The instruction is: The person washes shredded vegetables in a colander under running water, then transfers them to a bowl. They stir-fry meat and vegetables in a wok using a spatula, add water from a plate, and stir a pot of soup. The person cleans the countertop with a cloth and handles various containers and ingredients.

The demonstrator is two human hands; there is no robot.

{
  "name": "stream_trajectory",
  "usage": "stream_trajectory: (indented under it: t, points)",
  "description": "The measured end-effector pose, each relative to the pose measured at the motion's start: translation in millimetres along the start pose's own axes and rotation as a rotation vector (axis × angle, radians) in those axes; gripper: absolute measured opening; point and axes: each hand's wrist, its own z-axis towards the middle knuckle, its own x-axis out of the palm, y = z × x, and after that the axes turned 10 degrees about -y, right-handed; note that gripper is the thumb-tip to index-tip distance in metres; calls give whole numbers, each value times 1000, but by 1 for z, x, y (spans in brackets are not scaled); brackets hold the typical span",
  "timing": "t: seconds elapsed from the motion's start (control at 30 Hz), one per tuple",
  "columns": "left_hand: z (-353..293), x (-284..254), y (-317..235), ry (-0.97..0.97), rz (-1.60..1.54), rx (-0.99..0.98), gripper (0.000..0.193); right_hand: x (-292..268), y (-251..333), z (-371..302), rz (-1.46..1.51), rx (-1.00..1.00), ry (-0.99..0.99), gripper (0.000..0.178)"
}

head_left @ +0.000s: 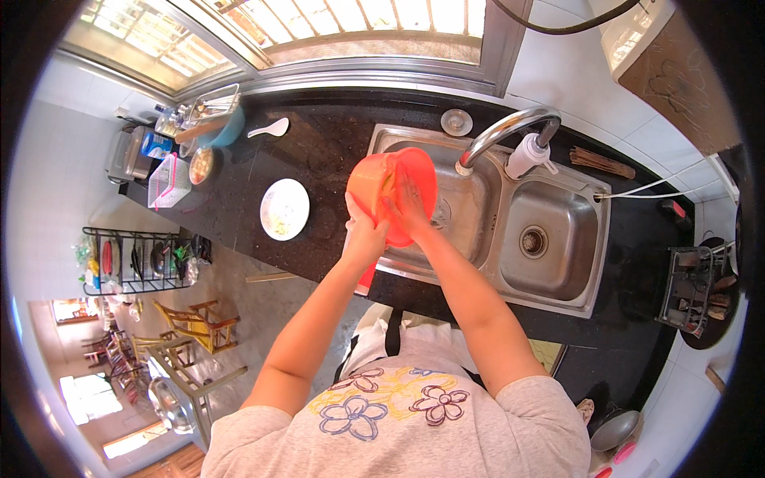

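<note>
red-orange bowl (373, 177) tipped up at left basin (468, 217), both hands on it

nearest: left hand (366, 237), fingers grasping the bowl's near side. right hand (408, 209), fingers extended into the mouth; cannot tell whether they grip anything. bowl sits over the sink's left edge, mouth turned rightward.
judgement: step looks like wiping or scooping out the bowl; next move seems to call for a firm left grip and the mouth above the basin.
farther: white plate (296, 190) with scraps on the dark surface (239, 179), left. beyond: curved tap (510, 127), white spoon (271, 128). farthest: barred window (358, 60).
</note>
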Motion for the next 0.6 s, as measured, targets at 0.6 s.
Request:
stream_trajectory:
  t: [0.6]
  points:
    - [-22,-20,-30,-21,245,206,100,14,10,4,203,15,-126,96]
